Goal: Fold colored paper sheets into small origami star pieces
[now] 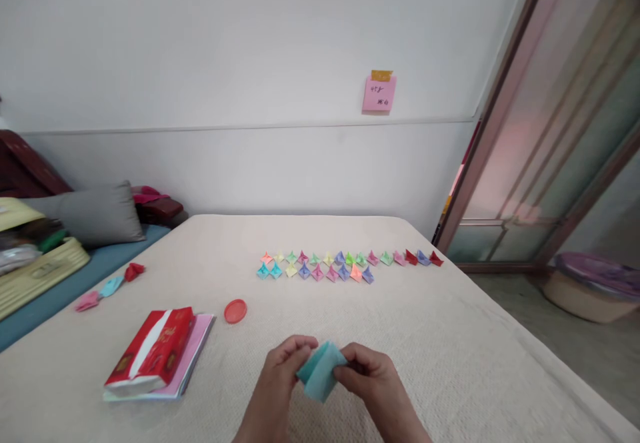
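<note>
Both hands grip a folded teal paper (323,371) at the bottom middle of the frame, the left hand (284,375) and right hand (367,375) pinching its sides. Its long axis tilts from lower left to upper right, above a cream bedspread (450,343). Two rows of small folded paper shapes (345,264) lie farther up.

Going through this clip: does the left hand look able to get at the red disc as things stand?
Probably yes. The left hand is holding the teal paper, so it would have to let go, but nothing appears to lie between it and the red disc.
</note>
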`<state>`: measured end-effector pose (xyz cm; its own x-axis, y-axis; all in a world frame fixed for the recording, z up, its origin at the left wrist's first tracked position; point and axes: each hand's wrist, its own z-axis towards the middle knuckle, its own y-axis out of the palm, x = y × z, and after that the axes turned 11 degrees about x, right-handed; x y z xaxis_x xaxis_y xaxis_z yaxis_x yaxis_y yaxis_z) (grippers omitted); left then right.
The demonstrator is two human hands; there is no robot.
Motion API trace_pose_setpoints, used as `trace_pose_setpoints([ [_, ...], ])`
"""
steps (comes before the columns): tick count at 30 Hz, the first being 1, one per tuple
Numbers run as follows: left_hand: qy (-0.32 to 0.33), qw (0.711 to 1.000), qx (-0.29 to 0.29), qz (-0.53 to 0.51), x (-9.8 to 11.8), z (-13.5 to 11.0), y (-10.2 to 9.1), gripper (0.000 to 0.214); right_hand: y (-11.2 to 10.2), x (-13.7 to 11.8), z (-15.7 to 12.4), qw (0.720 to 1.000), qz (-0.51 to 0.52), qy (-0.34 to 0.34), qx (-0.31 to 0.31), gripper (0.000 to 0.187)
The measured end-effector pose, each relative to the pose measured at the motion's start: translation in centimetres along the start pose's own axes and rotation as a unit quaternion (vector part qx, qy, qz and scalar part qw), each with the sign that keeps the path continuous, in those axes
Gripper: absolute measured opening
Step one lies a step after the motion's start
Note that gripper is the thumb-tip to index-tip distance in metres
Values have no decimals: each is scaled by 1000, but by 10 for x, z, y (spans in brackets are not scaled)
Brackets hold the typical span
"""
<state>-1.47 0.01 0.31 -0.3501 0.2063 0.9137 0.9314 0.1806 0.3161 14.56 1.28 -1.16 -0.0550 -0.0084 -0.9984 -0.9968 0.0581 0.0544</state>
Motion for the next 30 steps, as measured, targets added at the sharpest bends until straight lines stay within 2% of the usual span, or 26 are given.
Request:
trace_pose_setpoints([
  [3, 12, 1000, -29, -1, 4, 0, -2, 41, 0, -3, 1, 999, -12, 35, 19, 7],
  [6, 8, 994, -96, 43, 5, 3, -5, 33, 0, -2, 1, 998, -7, 52, 33, 9],
  [10, 18, 991, -52, 126, 0, 7, -6, 13, 1, 3, 2, 997, 6, 78, 27, 12],
  [12, 24, 991, -36, 130, -3, 8, -5, 13, 1, 3, 2, 996, 22, 91, 12, 14],
  [16, 49, 993, -41, 101, -5, 7, -5, 13, -1, -1, -1, 992, 79, 97, 9, 10],
  [19, 83, 991, -42, 93, -4, 6, -8, 18, -2, -6, -3, 990, 113, 80, 14, 10],
  [23, 113, 984, -61, 127, 0, 4, -11, 23, -3, -9, -4, 995, 97, 36, 10, 17],
  [26, 133, 977, -81, 145, 1, 5, -11, 20, -5, -7, -4, 997, 75, 12, 1, 17],
  [30, 195, 962, -65, 180, 1, 5, -10, 12, -7, -4, -2, 998, 54, -20, -14, 17],
])
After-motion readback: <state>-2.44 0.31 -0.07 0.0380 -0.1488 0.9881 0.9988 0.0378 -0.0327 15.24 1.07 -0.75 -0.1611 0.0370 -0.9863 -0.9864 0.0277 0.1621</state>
